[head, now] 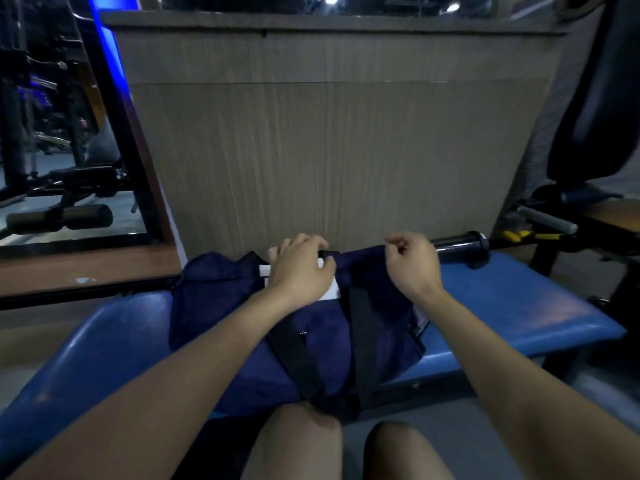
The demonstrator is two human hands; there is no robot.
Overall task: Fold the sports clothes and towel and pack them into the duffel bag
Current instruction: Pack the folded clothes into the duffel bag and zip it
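**Duffel bag on blue table: closing stage**

Item 1. My left hand (299, 271): fingers (304, 241) curled over the far rim of the bag's mouth, gripping a black strap end or zip tab there. Something white (330, 292) shows just under the palm, probably the folded towel, though I cannot tell for certain.

Item 2. My right hand (412, 263): fingers pinched closed on the navy fabric at the far rim, to the right of the other hand, holding it taut.

Item 3. Duffel bag (311, 327): navy, lying across the padded blue table (512, 306) in front of my knees. Two black handle straps (362, 327) run over its top towards me. No loose clothes are in view outside it.

Item 4. Step in hand, by my judgement: packing looks done or nearly so; I am drawing the opening together.

Item 5. Next move calls for tucking the white edge below the rim, keeping the right-hand side taut, and running the closure across without snagging fabric.
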